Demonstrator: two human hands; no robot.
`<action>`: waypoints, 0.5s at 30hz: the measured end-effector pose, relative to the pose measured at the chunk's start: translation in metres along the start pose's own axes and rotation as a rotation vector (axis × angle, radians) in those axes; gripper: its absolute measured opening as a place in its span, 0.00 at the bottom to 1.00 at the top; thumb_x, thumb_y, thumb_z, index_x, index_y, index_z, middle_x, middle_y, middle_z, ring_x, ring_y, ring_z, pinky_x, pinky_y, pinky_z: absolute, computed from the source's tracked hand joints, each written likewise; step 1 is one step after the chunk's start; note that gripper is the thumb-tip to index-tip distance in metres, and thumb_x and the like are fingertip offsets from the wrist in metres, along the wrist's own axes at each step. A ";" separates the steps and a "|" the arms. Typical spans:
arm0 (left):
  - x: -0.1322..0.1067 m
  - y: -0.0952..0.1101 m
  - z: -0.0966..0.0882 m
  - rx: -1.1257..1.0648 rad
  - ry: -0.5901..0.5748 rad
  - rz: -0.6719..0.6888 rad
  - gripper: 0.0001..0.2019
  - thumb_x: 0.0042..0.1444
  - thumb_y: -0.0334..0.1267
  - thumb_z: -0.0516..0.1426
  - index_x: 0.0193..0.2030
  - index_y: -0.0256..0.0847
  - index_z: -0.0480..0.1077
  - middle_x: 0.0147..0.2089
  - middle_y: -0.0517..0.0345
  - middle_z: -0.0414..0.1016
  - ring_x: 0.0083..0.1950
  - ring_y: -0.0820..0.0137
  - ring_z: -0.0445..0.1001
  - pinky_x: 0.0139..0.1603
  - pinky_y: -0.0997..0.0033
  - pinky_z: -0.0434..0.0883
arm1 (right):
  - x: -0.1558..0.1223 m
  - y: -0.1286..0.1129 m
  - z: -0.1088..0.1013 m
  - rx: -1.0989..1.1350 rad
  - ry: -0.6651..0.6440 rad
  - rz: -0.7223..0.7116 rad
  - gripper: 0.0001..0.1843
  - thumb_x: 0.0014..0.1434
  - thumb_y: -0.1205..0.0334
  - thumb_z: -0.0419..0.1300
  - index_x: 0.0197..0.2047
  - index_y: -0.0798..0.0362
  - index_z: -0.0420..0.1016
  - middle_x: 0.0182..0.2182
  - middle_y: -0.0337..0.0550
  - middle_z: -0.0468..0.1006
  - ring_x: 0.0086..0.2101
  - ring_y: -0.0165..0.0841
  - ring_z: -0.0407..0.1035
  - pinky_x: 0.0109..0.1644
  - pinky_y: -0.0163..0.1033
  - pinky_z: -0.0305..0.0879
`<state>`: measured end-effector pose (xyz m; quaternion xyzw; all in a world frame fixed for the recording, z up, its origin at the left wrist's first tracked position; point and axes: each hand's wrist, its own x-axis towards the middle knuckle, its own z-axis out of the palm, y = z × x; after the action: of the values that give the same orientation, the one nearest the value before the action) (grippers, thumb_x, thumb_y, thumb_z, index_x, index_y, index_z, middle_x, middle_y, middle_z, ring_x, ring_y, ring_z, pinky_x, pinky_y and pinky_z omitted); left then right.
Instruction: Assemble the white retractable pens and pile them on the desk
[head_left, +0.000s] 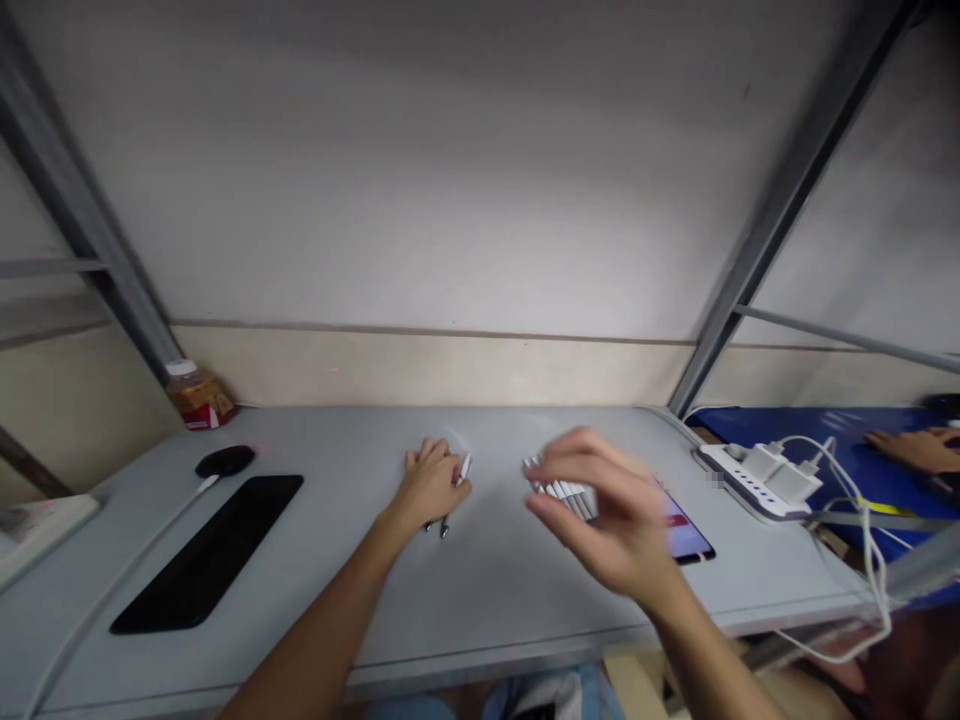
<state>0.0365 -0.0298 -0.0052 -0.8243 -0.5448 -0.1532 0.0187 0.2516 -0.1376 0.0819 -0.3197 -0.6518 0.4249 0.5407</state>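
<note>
My left hand [427,485] rests on the grey table [360,590], fingers closed around two or three white pens [456,490] whose dark tips stick out below the hand. My right hand [600,505] hovers just above the table, blurred by motion, its fingers curled over a bundle of several white pens [559,487]. A phone [684,530] with a lit screen lies right beside that hand, partly hidden by it.
A black keyboard [214,550] and a black mouse [225,461] lie at the left, a bottle [196,393] behind them. A white power strip [757,478] with chargers and cables sits at the right. Another person's hand [911,447] rests on a blue surface [787,425].
</note>
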 end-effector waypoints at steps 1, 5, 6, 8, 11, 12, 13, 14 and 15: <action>-0.001 0.002 0.001 -0.010 0.003 0.013 0.08 0.54 0.39 0.55 0.27 0.41 0.67 0.39 0.53 0.68 0.48 0.58 0.63 0.45 0.59 0.57 | 0.009 0.009 0.003 -0.160 -0.074 -0.061 0.11 0.60 0.62 0.61 0.47 0.45 0.75 0.44 0.45 0.73 0.46 0.41 0.66 0.51 0.51 0.65; -0.002 0.010 0.004 -0.083 0.042 0.051 0.09 0.57 0.40 0.54 0.28 0.41 0.66 0.38 0.53 0.70 0.47 0.60 0.64 0.44 0.61 0.58 | 0.049 0.067 0.007 -0.915 -0.337 -0.238 0.22 0.56 0.70 0.61 0.53 0.44 0.72 0.49 0.48 0.69 0.49 0.42 0.60 0.52 0.50 0.60; -0.002 0.012 0.004 -0.104 0.063 0.058 0.09 0.58 0.40 0.54 0.29 0.41 0.66 0.39 0.54 0.70 0.47 0.60 0.64 0.45 0.61 0.58 | 0.056 0.081 0.006 -1.027 -0.370 -0.238 0.25 0.55 0.70 0.62 0.55 0.45 0.70 0.52 0.49 0.68 0.51 0.43 0.58 0.52 0.50 0.59; -0.001 0.015 0.004 -0.172 0.098 0.088 0.08 0.59 0.41 0.53 0.31 0.41 0.66 0.39 0.55 0.71 0.46 0.62 0.65 0.44 0.62 0.58 | 0.062 0.100 0.002 -1.144 -0.404 -0.262 0.25 0.56 0.65 0.62 0.57 0.49 0.67 0.53 0.50 0.67 0.54 0.43 0.56 0.53 0.49 0.57; -0.001 0.020 0.001 -0.276 0.110 0.135 0.09 0.63 0.41 0.51 0.34 0.41 0.66 0.37 0.57 0.72 0.44 0.65 0.67 0.44 0.65 0.59 | 0.060 0.108 -0.006 -1.172 -0.392 -0.275 0.14 0.64 0.59 0.55 0.52 0.50 0.70 0.48 0.48 0.72 0.52 0.40 0.58 0.53 0.46 0.55; 0.000 0.021 -0.001 -0.285 0.112 0.142 0.09 0.64 0.42 0.49 0.35 0.41 0.66 0.37 0.57 0.72 0.43 0.65 0.68 0.44 0.65 0.59 | 0.059 0.107 -0.010 -1.168 -0.379 -0.260 0.13 0.66 0.58 0.52 0.50 0.50 0.71 0.46 0.47 0.74 0.50 0.39 0.60 0.52 0.45 0.55; 0.000 0.022 -0.002 -0.276 0.117 0.146 0.10 0.65 0.42 0.48 0.37 0.42 0.66 0.38 0.57 0.73 0.42 0.66 0.68 0.44 0.65 0.59 | 0.057 0.105 -0.014 -1.160 -0.360 -0.234 0.12 0.67 0.58 0.51 0.48 0.49 0.72 0.43 0.46 0.75 0.48 0.38 0.62 0.51 0.44 0.55; 0.000 0.023 -0.004 -0.252 0.125 0.151 0.10 0.66 0.42 0.47 0.38 0.42 0.66 0.38 0.57 0.73 0.41 0.66 0.68 0.43 0.65 0.59 | 0.056 0.103 -0.018 -1.150 -0.347 -0.207 0.12 0.67 0.58 0.51 0.47 0.49 0.73 0.40 0.45 0.76 0.45 0.37 0.64 0.50 0.44 0.55; -0.001 0.023 -0.005 -0.218 0.133 0.160 0.10 0.66 0.41 0.46 0.39 0.42 0.66 0.38 0.57 0.73 0.41 0.66 0.68 0.44 0.64 0.58 | 0.055 0.102 -0.023 -1.140 -0.333 -0.177 0.12 0.67 0.58 0.51 0.45 0.50 0.74 0.38 0.45 0.77 0.43 0.37 0.65 0.49 0.43 0.55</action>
<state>0.0560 -0.0408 0.0030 -0.8502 -0.4551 -0.2638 -0.0226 0.2579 -0.0406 0.0151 -0.4328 -0.8772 0.0059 0.2079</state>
